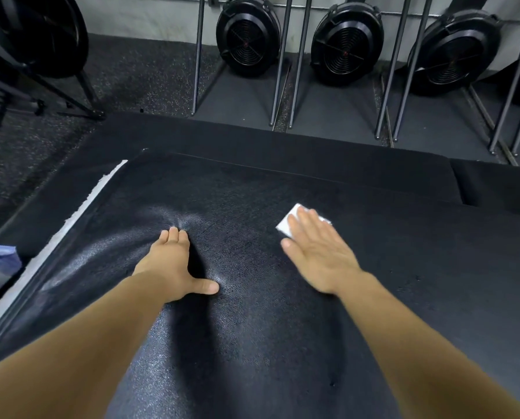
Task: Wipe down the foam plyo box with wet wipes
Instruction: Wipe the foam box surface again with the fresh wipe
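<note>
Right hand (319, 255), grip spread on white wet wipe (289, 220), needs even overlapping strokes; left hand (174, 264), grip spread, steadies black foam plyo box (252, 343).

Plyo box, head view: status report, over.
Left hand flat, braced on foam plyo box top. Right hand flat, pressing wet wipe onto it. Nothing blocking the wipe.
</note>
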A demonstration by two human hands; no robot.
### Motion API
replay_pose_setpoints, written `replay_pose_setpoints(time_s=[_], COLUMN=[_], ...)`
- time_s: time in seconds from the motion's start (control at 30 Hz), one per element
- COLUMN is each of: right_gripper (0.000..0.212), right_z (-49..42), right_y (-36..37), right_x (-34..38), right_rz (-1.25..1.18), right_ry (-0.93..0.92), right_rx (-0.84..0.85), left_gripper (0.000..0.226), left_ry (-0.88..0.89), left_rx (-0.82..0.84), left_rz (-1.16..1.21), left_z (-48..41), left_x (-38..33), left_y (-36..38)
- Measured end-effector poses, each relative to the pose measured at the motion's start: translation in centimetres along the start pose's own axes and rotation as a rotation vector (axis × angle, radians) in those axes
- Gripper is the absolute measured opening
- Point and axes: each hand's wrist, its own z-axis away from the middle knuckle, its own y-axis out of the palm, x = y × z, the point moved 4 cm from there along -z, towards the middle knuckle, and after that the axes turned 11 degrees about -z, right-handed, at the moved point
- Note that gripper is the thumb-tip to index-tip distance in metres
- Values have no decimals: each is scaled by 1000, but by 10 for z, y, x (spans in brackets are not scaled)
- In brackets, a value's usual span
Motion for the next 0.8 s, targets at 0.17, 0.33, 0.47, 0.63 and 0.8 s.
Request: replay_pose_setpoints(time_s=[0.17, 0.33, 0.47, 0.63, 0.8], right_gripper=[66, 71, 72, 73, 69], right_z=[-4, 6, 33, 65, 65], right_y=[-10, 12, 43, 82, 83], right_x=[-18, 19, 67, 126, 129], right_rz=[-17, -42, -51, 35, 100], right_ry=[118, 197, 113, -57, -190], right_rx=[-41, -30, 22, 103, 141], left_gripper=[138, 135, 114, 95, 104], left_ry=[-1, 9, 53, 156, 160], left_rx=[0, -45, -215, -316, -164], left_rz=[7, 77, 173, 135, -6], left_z=[1, 5, 32, 77, 91], left_x=[-1, 0, 6, 21, 35], left_y=[0, 2, 19, 47, 48])
